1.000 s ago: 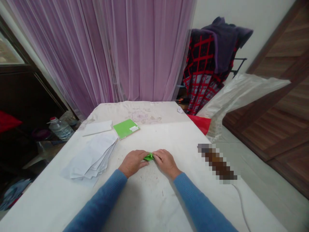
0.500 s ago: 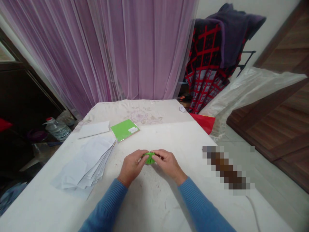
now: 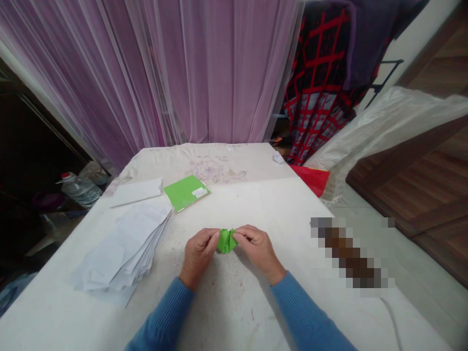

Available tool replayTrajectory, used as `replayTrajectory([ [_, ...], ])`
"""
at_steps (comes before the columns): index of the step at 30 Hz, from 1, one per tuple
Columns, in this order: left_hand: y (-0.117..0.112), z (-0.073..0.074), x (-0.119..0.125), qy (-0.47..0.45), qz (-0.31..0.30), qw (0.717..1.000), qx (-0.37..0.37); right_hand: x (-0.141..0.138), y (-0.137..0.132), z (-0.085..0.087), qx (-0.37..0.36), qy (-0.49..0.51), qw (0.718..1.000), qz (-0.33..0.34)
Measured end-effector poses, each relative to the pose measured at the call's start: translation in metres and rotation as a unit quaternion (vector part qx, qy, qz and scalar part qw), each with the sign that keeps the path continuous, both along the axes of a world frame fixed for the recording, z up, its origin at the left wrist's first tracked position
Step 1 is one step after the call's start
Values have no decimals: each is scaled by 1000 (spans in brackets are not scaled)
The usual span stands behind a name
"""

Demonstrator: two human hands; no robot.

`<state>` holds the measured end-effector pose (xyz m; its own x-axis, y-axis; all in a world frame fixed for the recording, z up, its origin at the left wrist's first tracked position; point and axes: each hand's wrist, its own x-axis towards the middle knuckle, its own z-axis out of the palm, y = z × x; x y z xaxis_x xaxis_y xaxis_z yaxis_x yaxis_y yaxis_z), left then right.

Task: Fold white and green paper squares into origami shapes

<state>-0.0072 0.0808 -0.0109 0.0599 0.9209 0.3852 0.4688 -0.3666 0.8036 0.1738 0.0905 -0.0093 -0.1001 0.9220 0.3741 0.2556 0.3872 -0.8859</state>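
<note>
Purple sheer curtains hang behind a white table whose far end shows a faded flower print, and on that table lies a flat green packet with a small white label. Straight toward the person from the green packet, near the table's middle, is the folded green paper, a small creased piece held up on edge between both hands; whether its lower edge touches the tabletop cannot be told. The left hand pinches its left side between thumb and fingertips, and the right hand pinches its right side the same way, with the other fingers curled in. Both arms wear blue knitted sleeves. Just left of the green packet lies a single white sheet, and left of the packet and nearer the person a fanned stack of white sheets spreads toward the table's edge. Farther left of the packet, off the table and lower, stands a clear water bottle with a red cap. Right of the packet and beyond it, a small crumpled scrap sits at the far corner. Off the table to the packet's right are a red bag, a pale plastic sack and, above them, a red-and-black checked cloth hanging on a rack. Right of the packet and nearer the person is a blurred-out patch; what it covers cannot be told.
</note>
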Motion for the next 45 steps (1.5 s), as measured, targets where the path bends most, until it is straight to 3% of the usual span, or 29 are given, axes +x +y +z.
replayTrajectory([
  [10, 1, -7, 0, -70, 62, 995, -35, -3, -4, -1, 24, 28, 996, -82],
  [20, 5, -9, -1, -126, 91, 985, -69, 2, 1, -13, -39, 59, 989, -133],
  [31, 12, -13, -16, 17, 140, 990, 19, 6, 4, -17, -84, 124, 971, -188],
  [36, 11, -14, -17, -3, 122, 992, -41, 3, 6, -19, -94, 145, 975, -140],
  [39, 9, -10, -15, -24, 110, 992, -59, 4, 5, -21, -60, 146, 982, -107],
  [42, 8, -6, -13, -47, 92, 993, -60, 10, 2, -16, 9, 37, 998, -58],
  [45, 7, -4, -11, -66, 78, 993, -65, 18, 0, -8, 86, -91, 992, 23],
])
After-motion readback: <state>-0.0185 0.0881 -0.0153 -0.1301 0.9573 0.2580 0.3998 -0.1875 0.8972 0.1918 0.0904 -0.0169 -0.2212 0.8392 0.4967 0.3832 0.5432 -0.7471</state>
